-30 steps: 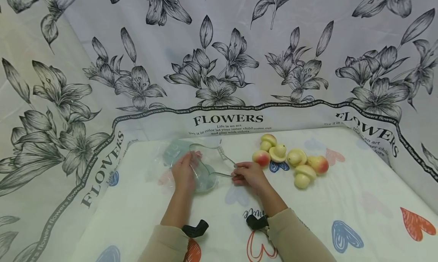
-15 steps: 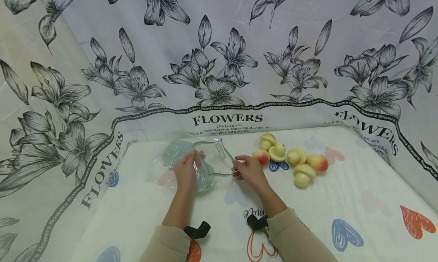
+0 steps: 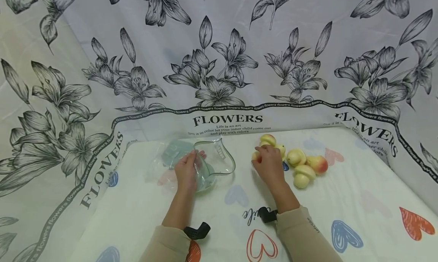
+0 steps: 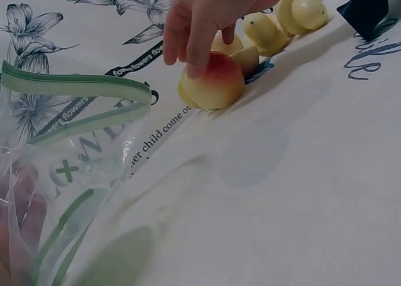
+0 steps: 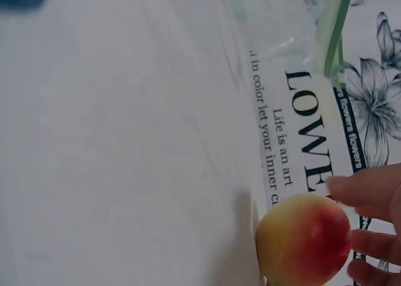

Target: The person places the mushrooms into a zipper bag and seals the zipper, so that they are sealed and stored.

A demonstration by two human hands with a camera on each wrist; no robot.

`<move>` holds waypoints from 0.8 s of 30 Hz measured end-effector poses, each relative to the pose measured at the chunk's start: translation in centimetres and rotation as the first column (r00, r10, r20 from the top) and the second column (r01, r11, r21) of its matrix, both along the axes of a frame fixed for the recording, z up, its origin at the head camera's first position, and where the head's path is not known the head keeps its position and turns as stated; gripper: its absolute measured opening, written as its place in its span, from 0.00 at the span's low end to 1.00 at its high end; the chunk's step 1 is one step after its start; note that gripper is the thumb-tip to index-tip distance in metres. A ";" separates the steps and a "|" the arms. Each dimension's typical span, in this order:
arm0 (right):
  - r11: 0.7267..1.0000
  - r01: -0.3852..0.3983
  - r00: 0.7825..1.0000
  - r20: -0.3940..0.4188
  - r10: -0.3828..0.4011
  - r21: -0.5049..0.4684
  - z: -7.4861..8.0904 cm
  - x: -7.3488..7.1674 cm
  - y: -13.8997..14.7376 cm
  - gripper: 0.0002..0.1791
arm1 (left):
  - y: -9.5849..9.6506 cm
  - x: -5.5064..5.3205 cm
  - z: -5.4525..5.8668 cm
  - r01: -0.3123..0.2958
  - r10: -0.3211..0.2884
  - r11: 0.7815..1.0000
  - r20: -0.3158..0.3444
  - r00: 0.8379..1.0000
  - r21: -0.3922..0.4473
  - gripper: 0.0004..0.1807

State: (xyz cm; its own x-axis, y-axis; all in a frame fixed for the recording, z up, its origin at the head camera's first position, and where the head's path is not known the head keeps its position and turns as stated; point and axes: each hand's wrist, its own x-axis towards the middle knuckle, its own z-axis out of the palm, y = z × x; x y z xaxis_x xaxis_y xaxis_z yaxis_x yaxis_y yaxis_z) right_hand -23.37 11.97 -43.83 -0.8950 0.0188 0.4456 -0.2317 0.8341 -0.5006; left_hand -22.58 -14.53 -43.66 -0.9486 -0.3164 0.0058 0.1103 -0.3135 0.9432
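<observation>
In my left hand (image 3: 186,172) I hold a clear zip bag (image 4: 78,84) with green edges, pinched at its left side; its mouth gapes toward the right. My right hand (image 3: 272,167) is over a yellow and red peach (image 5: 304,239) at the left end of a group of fruit-like pieces. In the right wrist view the thumb and fingers are spread beside the peach, not visibly closed on it. Several pale yellow mushroom-shaped pieces (image 3: 302,176) lie to the right of that hand, which partly hides the peach and its neighbours in the head view.
A yellow piece with a red end (image 3: 319,165) lies at the group's right. Pale blue-green plastic (image 3: 176,150) lies behind and left of the left hand. The white cloth (image 3: 219,227) has printed hearts; a flowered curtain (image 3: 226,117) rises at the back.
My right hand has let go of the bag's right edge and moved right to the peach. My left hand keeps its grip on the bag, nearly unmoved. The bag's mouth has become rounder.
</observation>
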 end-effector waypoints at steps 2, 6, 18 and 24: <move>0.999 -0.025 0.999 0.046 0.023 0.045 -0.2 -0.1 0.2 0.22 | 0.0 -0.3 -0.5 -0.009 0.009 1.000 -0.008 1.000 0.011 0.13; 0.993 -0.084 0.991 0.113 0.075 0.078 -0.5 -0.1 0.4 0.26 | 0.1 -0.7 -1.1 -0.030 0.030 0.999 -0.011 0.999 0.022 0.12; 0.989 -0.138 0.957 0.249 0.146 -0.048 -1.0 -0.4 0.8 0.27 | 0.3 -0.4 -1.1 0.000 0.000 0.999 0.001 1.000 -0.033 0.19; 0.983 -0.147 0.938 0.300 0.173 -0.107 -0.9 -0.5 0.9 0.32 | 0.2 -0.2 -0.7 0.021 -0.020 0.999 0.030 0.999 -0.032 0.17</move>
